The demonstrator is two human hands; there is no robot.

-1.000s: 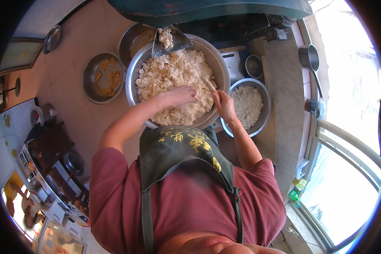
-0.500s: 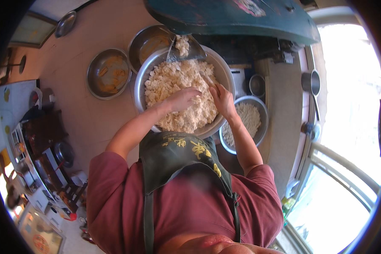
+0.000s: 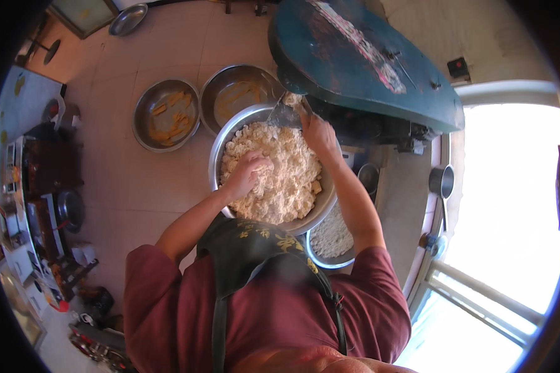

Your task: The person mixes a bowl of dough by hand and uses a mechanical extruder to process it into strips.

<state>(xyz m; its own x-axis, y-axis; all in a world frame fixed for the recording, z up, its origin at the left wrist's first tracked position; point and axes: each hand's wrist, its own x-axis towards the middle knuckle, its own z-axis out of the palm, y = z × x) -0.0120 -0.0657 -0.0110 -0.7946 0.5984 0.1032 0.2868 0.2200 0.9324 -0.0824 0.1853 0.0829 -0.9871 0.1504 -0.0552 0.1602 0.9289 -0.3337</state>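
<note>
Pale crumbly dough (image 3: 280, 180) fills a large metal basin (image 3: 214, 161) in front of my apron. My left hand (image 3: 246, 177) is in the left side of this dough, its fingers curled round some crumbs. Over the basin's far right rim, my right hand (image 3: 319, 133) reaches up to a metal chute (image 3: 284, 116) under the machine. Its fingers are closed on what looks like a thin tan stick (image 3: 305, 107), only partly visible. A lump of dough (image 3: 292, 99) lies at the chute, beside those fingers.
The dark teal machine (image 3: 354, 56) overhangs the far right. Two metal bowls with yellowish residue, a left bowl (image 3: 140, 127) and a right bowl (image 3: 208, 102), stand beyond the basin. A bowl of white crumbs (image 3: 333, 236) sits at my right. A saucepan (image 3: 442, 181) is by the bright window.
My right hand has moved up from the dough to the chute. My left hand has shifted toward the left side of the basin. The whole view has turned and moved.
</note>
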